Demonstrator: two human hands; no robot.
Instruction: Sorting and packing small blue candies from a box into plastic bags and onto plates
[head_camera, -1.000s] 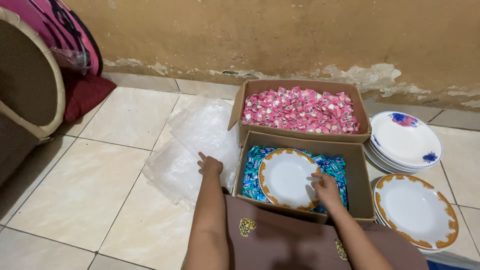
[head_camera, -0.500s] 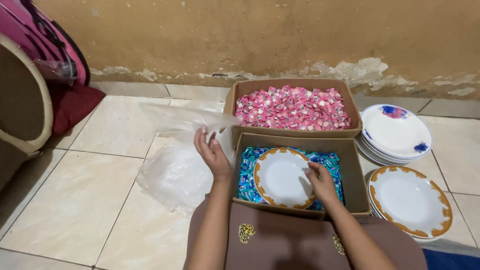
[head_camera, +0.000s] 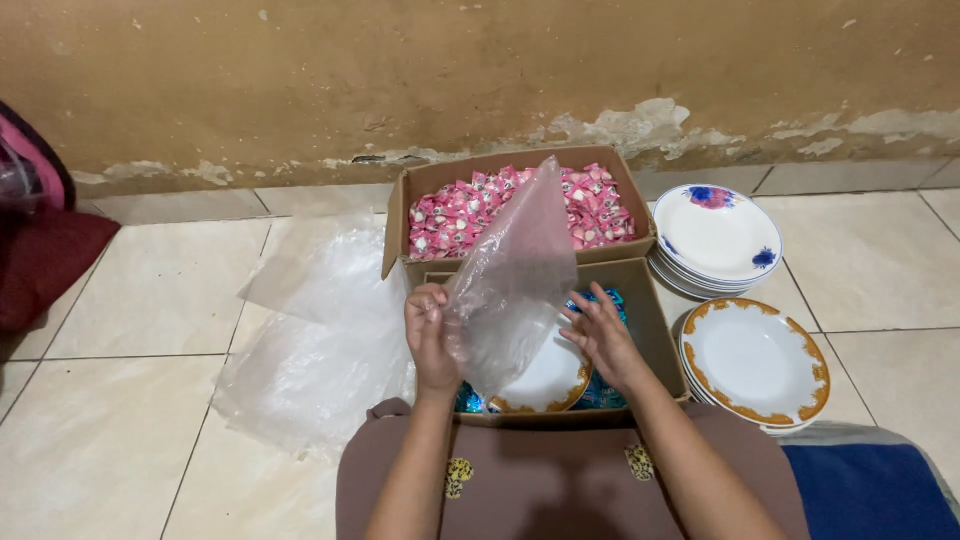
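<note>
My left hand (head_camera: 431, 335) pinches a clear plastic bag (head_camera: 512, 275) and holds it up over the near cardboard box (head_camera: 650, 320). My right hand (head_camera: 600, 335) is open just right of the bag, fingers spread, touching or almost touching its edge. Under the bag, inside the near box, lies a white plate with a gold rim (head_camera: 545, 385) on blue-wrapped candies (head_camera: 605, 392). The far box (head_camera: 425, 182) is full of pink-wrapped candies (head_camera: 455, 215).
A pile of clear plastic bags (head_camera: 310, 350) lies on the tiled floor at the left. Stacks of plates stand at the right: blue-flowered ones (head_camera: 715, 235) behind, gold-rimmed ones (head_camera: 755, 360) in front. A dark red cloth (head_camera: 45, 260) lies far left. A stained wall runs behind.
My left hand took a plastic bag from the pile at the left and lifted it over the near box. My right hand left the plate and rose toward the bag.
</note>
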